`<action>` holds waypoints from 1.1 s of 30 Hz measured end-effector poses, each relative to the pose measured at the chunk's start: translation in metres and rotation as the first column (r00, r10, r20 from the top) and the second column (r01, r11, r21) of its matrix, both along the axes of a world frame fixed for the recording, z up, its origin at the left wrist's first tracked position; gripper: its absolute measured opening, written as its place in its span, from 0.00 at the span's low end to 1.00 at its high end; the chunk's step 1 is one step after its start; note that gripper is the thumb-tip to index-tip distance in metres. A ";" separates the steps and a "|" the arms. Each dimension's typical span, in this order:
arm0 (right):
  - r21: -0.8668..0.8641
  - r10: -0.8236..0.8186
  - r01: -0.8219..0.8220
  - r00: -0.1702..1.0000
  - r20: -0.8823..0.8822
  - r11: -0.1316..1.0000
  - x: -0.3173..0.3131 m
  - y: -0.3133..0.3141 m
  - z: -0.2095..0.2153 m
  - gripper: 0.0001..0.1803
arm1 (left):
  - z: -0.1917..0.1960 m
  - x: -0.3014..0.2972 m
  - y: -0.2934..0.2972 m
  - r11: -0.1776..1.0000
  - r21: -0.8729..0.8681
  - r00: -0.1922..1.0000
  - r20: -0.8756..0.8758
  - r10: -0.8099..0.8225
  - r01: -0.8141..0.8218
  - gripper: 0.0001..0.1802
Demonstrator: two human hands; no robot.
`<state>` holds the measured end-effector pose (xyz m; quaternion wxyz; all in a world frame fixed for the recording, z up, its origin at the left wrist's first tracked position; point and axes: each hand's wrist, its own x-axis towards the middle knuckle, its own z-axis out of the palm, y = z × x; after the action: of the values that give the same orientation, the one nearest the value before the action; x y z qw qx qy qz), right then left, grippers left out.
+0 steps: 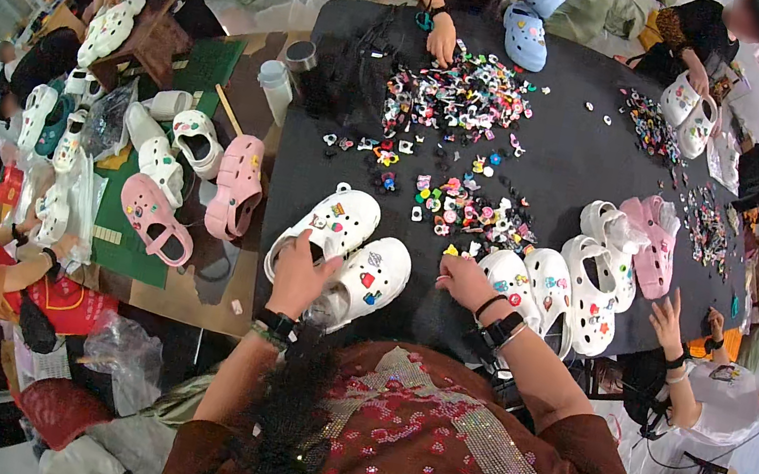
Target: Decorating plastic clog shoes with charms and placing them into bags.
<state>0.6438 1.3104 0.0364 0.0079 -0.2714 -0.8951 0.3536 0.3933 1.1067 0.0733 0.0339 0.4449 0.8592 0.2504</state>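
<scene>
My left hand (300,274) rests on a pair of white clogs (342,246) set with small coloured charms, gripping the heel end of the nearer one. My right hand (465,280) is closed over the black table (564,168), its fingertips pinching at small charms beside another white clog (519,282). A scatter of coloured charms (465,212) lies just beyond both hands. A bigger heap of charms (456,93) sits farther back on the table.
More white and pink clogs (626,250) stand to my right, and others (198,175) lie on a lower green-covered surface at left. Other people sit around the table; one person's hand (442,40) rests by the big heap, another's (667,323) reaches in at right.
</scene>
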 end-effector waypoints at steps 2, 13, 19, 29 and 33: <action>0.037 -0.002 0.000 0.999 0.054 0.999 -0.001 0.004 -0.005 0.10 | 0.002 0.005 0.003 0.999 -0.045 0.985 0.170 -0.020 0.028 0.23; 0.185 -0.039 0.001 0.978 0.204 0.983 -0.027 0.029 0.008 0.12 | -0.002 -0.059 -0.061 0.767 0.296 0.651 0.732 0.200 -0.569 0.10; 0.137 -0.026 0.001 0.983 0.181 0.991 -0.028 0.037 0.000 0.14 | -0.078 -0.098 -0.159 0.669 0.123 0.409 0.866 0.289 -0.733 0.09; -0.124 0.052 -0.058 0.998 -0.044 0.991 -0.062 0.022 0.025 0.09 | -0.017 -0.068 -0.104 0.929 -0.288 0.972 -0.085 0.218 -0.233 0.07; -0.117 0.127 -0.141 0.985 -0.115 0.983 -0.072 0.004 0.043 0.10 | 0.002 -0.061 -0.081 0.895 -0.401 0.980 -0.073 0.182 -0.196 0.07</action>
<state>0.5715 1.3139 0.0794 0.0149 -0.1911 -0.8858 0.4227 0.3327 1.0256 0.0753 0.0864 0.3466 0.9320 0.0612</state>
